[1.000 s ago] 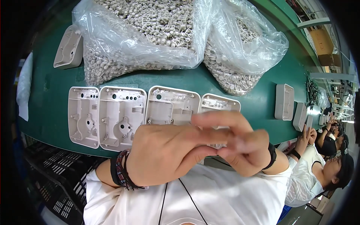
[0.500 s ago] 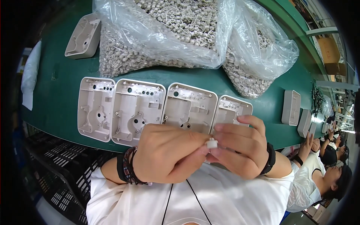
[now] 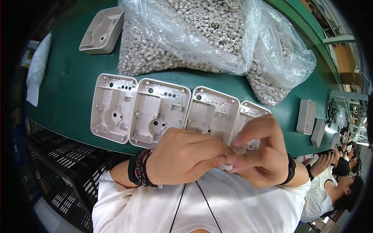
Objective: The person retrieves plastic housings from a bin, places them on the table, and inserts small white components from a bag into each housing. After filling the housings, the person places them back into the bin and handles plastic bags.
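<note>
A small white plastic part [image 3: 226, 167] is pinched at the fingertips in front of my chest, mostly covered by fingers. My left hand [image 3: 190, 157] grips it between thumb and forefinger. From the other side, my right hand [image 3: 266, 155] has its thumb against the part. Its forefinger arches above, a little blurred, and the other fingers curl in. Just beyond my hands stand several white plastic housings in a row, open side up: one at the left end [image 3: 100, 110], a second [image 3: 145, 106], a third [image 3: 202, 112] and a fourth [image 3: 248, 112] partly behind my right hand.
Clear plastic bags, one large [image 3: 155, 50] and one smaller [image 3: 270, 83], hold many small white parts on the green table [image 3: 66, 101]. Another housing [image 3: 110, 46] lies back left. More housings [image 3: 306, 116] stand right, near co-workers [image 3: 326, 190]. Black crates [image 3: 74, 186] sit lower left.
The bags and row of housings have shifted rightward in view. My right forefinger has lifted and curled away from the thumb, and the small part is now more covered.
</note>
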A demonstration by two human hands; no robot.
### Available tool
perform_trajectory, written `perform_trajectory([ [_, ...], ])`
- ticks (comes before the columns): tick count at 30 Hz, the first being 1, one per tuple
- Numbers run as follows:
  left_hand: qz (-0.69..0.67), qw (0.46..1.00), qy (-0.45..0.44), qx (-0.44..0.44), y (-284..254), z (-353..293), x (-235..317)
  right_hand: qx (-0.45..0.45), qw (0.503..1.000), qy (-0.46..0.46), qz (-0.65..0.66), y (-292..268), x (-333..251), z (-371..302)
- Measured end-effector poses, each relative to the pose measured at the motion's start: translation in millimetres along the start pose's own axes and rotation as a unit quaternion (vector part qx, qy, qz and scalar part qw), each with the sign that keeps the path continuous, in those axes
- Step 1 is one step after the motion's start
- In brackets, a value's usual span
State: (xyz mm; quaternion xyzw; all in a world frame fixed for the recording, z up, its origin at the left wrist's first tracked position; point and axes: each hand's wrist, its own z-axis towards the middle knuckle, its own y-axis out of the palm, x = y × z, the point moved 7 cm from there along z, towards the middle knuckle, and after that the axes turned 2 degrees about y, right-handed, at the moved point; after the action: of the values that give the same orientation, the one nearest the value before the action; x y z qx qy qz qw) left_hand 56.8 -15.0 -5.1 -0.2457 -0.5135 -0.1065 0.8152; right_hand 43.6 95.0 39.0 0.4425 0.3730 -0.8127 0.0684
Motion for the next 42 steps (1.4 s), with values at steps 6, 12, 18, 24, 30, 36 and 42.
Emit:
perform_trajectory([
  [6,0.023,0.999,-0.013,-0.035,-4,-5,4,-0.027,0.986,-0.109,-0.122,6,-14,-4],
  [12,0.035,0.997,0.045,-0.054,-4,-6,4,-0.084,0.984,-0.121,-0.099,14,-14,5],
  [18,0.198,0.977,-0.074,-0.013,-23,-11,-10,-0.106,0.976,-0.107,-0.156,11,3,20],
  [24,0.364,0.917,-0.159,-0.044,-32,-23,-23,-0.186,0.943,-0.091,-0.259,26,62,45],
  [30,0.36,0.918,-0.158,-0.056,-29,-27,-28,-0.271,0.934,0.069,-0.221,52,86,67],
  [36,0.35,0.922,-0.158,-0.044,-33,-30,-29,-0.258,0.927,-0.085,-0.259,45,71,58],
  [42,0.311,0.937,-0.121,0.104,-76,-36,-12,-0.201,0.937,0.03,-0.284,16,47,33],
])
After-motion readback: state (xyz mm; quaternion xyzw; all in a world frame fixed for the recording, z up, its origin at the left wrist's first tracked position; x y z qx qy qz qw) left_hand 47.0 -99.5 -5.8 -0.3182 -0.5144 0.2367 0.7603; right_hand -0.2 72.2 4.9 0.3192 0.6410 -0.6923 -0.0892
